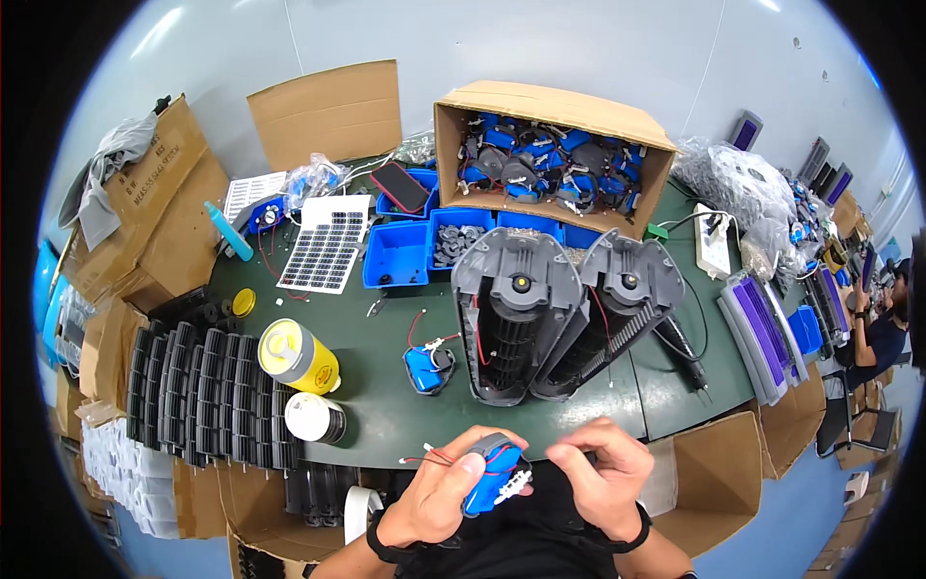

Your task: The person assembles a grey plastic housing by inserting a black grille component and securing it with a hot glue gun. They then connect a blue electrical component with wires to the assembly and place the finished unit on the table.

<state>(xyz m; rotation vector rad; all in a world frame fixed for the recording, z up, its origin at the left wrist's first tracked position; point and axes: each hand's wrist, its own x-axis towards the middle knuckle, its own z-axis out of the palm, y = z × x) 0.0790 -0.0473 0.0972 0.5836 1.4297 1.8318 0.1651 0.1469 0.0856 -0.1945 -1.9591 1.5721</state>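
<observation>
My left hand (439, 497) grips a blue-and-grey wired part (494, 473), with a blue wrapped body, red and black leads and white plugs. The part is tilted above my lap, just off the table's front edge. To its right, my right hand (603, 475) is raised with its fingers curled in toward the thumb; whatever lies between them, if anything, is hidden. A matching blue-and-grey part (427, 369) rests on the green table. Beyond my hands stand two grey housings (521, 280) (632, 280) with black ribbed rollers inside.
A carton (550, 96) of similar blue parts sits at the back. Blue bins (397, 253), a label sheet (328, 241) and a yellow can (299, 355) are to the left, beside black rollers (217, 396). Rightward lie an electric screwdriver (683, 352) and a power strip (712, 241). Another person (873, 323) works far right.
</observation>
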